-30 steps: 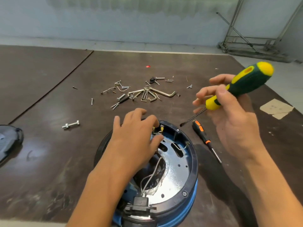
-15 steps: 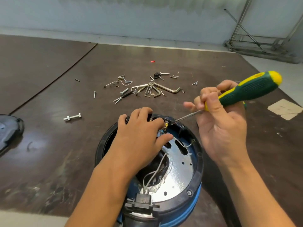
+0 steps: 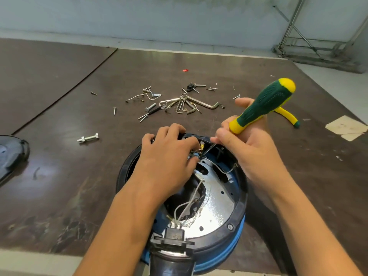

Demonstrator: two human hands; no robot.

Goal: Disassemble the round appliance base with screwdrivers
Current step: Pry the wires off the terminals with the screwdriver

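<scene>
The round appliance base [image 3: 235, 222] lies open near the table's front edge, with a black rim, a blue band, a shiny metal plate and loose white wires inside. My left hand [image 3: 169, 156] rests over its far rim, fingers curled on the rim and the small terminals there. My right hand [image 3: 247, 148] grips the green and yellow screwdriver [image 3: 264, 105], handle tilted up to the right. Its thin shaft [image 3: 209, 148] points down-left into the terminals at the far rim, right beside my left fingertips.
Hex keys, screws and bolts [image 3: 179, 104] are scattered behind the base. A white bolt [image 3: 88, 138] lies to the left. A black cover [image 3: 10, 154] sits at the left edge. A yellow-green tool [image 3: 286, 116] and paper scraps [image 3: 346, 127] lie at the right.
My right hand has swung the screwdriver from mid-air down to the base, and its tip now sits at the terminals on the far rim. My left hand stays on the rim.
</scene>
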